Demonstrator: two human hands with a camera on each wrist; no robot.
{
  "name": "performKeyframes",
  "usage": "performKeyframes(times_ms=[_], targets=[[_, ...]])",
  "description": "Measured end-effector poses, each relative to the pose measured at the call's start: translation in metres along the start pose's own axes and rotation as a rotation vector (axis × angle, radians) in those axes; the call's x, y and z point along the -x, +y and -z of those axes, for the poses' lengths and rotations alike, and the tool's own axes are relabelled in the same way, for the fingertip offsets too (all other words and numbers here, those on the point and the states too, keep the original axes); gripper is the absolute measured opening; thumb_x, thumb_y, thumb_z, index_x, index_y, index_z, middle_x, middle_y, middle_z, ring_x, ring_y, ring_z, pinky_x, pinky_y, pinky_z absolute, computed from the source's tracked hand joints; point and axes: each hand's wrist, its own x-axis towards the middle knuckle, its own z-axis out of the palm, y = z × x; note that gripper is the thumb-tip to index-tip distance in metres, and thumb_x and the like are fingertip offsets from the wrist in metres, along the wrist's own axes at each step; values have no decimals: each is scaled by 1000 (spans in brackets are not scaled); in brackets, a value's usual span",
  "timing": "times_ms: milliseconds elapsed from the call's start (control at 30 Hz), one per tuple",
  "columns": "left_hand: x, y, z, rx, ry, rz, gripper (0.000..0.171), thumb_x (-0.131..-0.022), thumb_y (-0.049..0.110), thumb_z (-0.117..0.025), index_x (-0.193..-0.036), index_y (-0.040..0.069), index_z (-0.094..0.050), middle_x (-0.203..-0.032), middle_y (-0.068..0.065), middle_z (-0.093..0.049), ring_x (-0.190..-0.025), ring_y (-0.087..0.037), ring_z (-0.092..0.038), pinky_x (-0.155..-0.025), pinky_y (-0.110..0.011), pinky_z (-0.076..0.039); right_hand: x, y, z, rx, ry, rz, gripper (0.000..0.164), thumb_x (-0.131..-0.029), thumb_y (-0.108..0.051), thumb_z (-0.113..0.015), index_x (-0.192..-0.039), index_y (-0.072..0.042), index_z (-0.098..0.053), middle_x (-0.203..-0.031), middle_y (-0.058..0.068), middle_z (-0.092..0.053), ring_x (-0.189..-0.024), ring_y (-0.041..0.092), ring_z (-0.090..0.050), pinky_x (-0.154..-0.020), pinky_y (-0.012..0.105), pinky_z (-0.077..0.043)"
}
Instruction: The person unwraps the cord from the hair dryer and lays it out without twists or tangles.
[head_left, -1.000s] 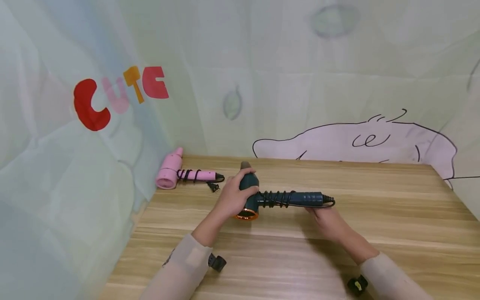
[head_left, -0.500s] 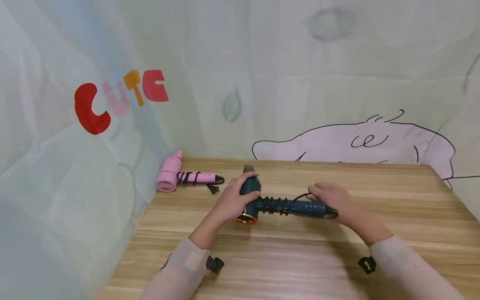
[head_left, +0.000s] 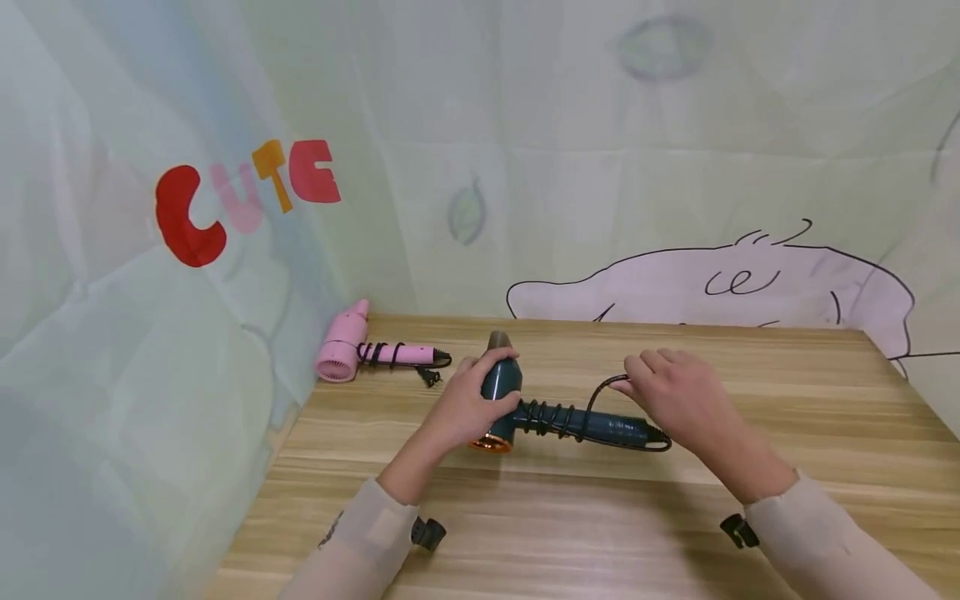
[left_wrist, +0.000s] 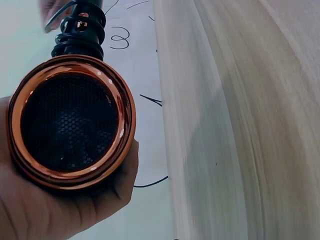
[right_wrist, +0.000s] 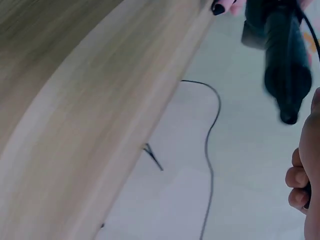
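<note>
Two hands on one dryer [head_left: 558,412] right now. My left hand [head_left: 465,404] is curled round its dark green head, holding it just above the table [head_left: 750,500], copper-rimmed back end [left_wrist: 70,120] turned toward my wrist. My right hand [head_left: 678,396] sits over the handle end, fingers [head_left: 637,371] pinching the black cord [head_left: 603,387] where it lifts off in a loose arc. Toward the head the cord coils tightly round the handle; the part nearest my right hand stands free. I judge the step in hand to be work on that winding (whether on or off, I can't tell from here). Next, as I read it, the right hand must carry the cord round the handle with even tension while the left keeps the head steady, so the coils don't slip or tangle. To the left of the dryer, by the wall, lies a pink dryer [head_left: 352,350], its own cord wrapped.
</note>
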Motion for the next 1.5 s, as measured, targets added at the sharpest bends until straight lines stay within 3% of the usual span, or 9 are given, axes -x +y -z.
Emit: performKeyframes(times_ms=[233, 333, 567, 700, 900, 1267, 1500], targets=[[1, 2, -3, -22, 55, 36, 53, -95, 43, -68, -144, 44, -47, -144, -22, -41, -109, -42, -61, -74, -47, -60, -15, -22, 23, 84, 166, 77, 55, -110, -43, -35, -68, -8, -45, -61, -2, -28, -51, 16, -28, -47, 27, -23], [0, 1, -3, -9, 80, 48, 52, -95, 44, -68, -143, 45, -47, -143, -23, -40, -107, -41, -62, -72, -45, -60, -16, -30, 28, 75, 193, 100, 55, -110, -42, -35, -66, -9, -42, -61, -3, -24, -51, 15, -23, -49, 27, -20], [-4, 5, -5, -7, 169, 69, 53, -96, 45, -67, -144, 47, -45, -143, -20, -38, -104, -39, -61, -71, -42, -60, -1, -45, 34, 60, 106, 37, 58, -109, -49, -33, -67, -11, -45, -57, -2, -34, -46, 12, -28, -40, 25, -21], [-6, 8, -3, 32, 205, 83, 52, -97, 44, -66, -144, 48, -44, -142, -19, -39, -106, -41, -61, -74, -44, -60, 10, -53, 36, 72, 48, 26, 56, -108, -50, -34, -67, -13, -42, -56, -4, -29, -46, 8, -19, -41, 23, -10], [-5, 8, 1, 73, 242, 86, 49, -97, 44, -65, -142, 48, -45, -142, -18, -37, -111, -42, -59, -79, -50, -59, 20, -58, 30, 54, 7, 23, 57, -108, -52, -32, -65, -16, -38, -57, -8, -19, -47, 6, -13, -44, 22, -6], [-3, 9, 7, 135, 264, 57, 49, -97, 45, -65, -141, 53, -43, -148, -15, -33, -120, -44, -54, -84, -56, -57, 42, -56, 12, -30, -81, -45, 58, -108, -55, -27, -64, -18, -37, -54, -12, -20, -46, 3, -15, -43, 20, -8], [-1, 9, 9, 176, 259, 16, 49, -98, 41, -64, -142, 51, -44, -148, -14, -35, -121, -45, -52, -87, -58, -56, 51, -42, -1, -23, -75, -71, 58, -108, -54, -24, -64, -18, -35, -56, -13, -16, -48, 3, -12, -42, 19, -9]])
